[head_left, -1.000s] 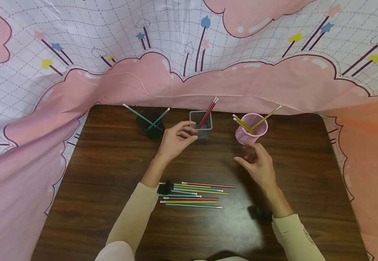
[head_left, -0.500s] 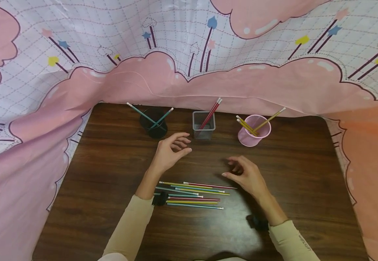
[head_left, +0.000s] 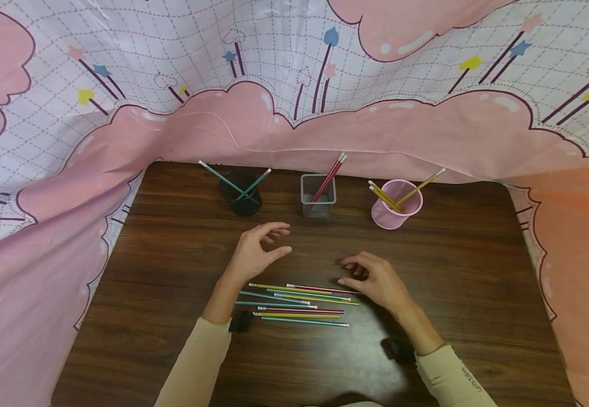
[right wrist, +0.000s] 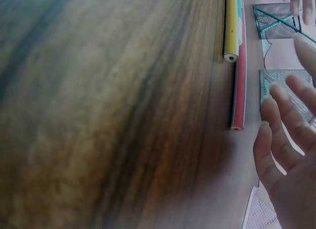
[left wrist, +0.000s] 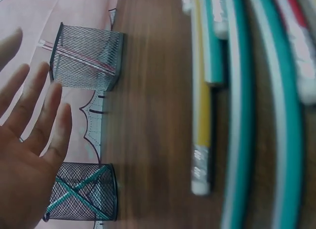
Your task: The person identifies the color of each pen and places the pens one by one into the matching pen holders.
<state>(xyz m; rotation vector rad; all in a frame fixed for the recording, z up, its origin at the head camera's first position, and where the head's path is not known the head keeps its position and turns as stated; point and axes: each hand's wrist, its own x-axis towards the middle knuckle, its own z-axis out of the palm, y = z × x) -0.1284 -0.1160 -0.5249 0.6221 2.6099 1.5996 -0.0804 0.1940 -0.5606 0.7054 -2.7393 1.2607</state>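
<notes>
Several unsharpened pencils in red, yellow and teal lie in a loose bunch on the table, among them a teal pencil (head_left: 304,321) nearest the front and a yellow pencil (left wrist: 200,120) with a white eraser. My left hand (head_left: 254,251) hovers behind the bunch on its left, fingers apart and nothing in them. At the bunch's right end is my right hand (head_left: 376,280), loosely curved and holding nothing, its thumb near the tip of a red pencil (right wrist: 239,95). In the left wrist view the left palm and fingers show bare.
Along the back stand a black mesh cup (head_left: 246,204) with teal pencils, a square grey mesh holder (head_left: 317,210) with red pencils, and a pink mesh cup (head_left: 387,219) with yellow pencils. A patterned cloth (head_left: 355,133) hangs behind the dark wooden table (head_left: 477,271).
Both hands have drawn back from the holders toward the loose pencils, the left from the grey holder, the right from the pink cup and leftward. The pencils have not visibly moved.
</notes>
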